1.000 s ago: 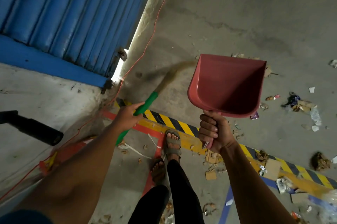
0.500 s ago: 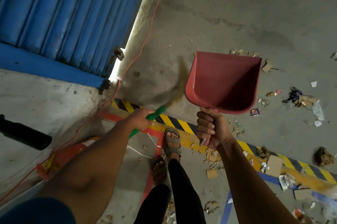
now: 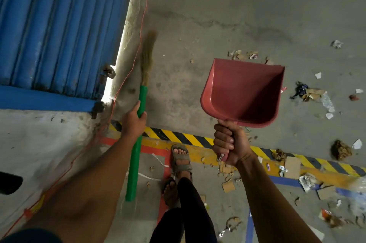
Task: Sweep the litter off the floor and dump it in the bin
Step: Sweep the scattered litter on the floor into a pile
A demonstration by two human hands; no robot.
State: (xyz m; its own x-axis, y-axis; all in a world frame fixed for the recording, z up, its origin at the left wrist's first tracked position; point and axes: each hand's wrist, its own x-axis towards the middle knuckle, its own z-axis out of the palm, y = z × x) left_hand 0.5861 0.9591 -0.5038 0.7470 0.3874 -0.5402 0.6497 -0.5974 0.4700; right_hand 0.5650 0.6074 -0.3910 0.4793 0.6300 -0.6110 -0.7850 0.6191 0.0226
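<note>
Blue shutter [image 3: 49, 29] far left. L hand [image 3: 133, 122] grips green broom [image 3: 138, 124] mid-handle, bristles pointing away nr the wall. R hand [image 3: 227, 143] clenched round handle of red dustpan [image 3: 243, 92], held up w/ nothing in it. Litter [image 3: 311, 94] scattered on floor [image 3: 217, 15] to the right.

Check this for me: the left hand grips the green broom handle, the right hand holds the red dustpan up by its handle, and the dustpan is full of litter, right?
Not quite. The head view shows the red dustpan is empty; the litter lies on the floor. The rest stands: the left hand grips the green broom handle, and the right hand holds the dustpan up by its handle.
</note>
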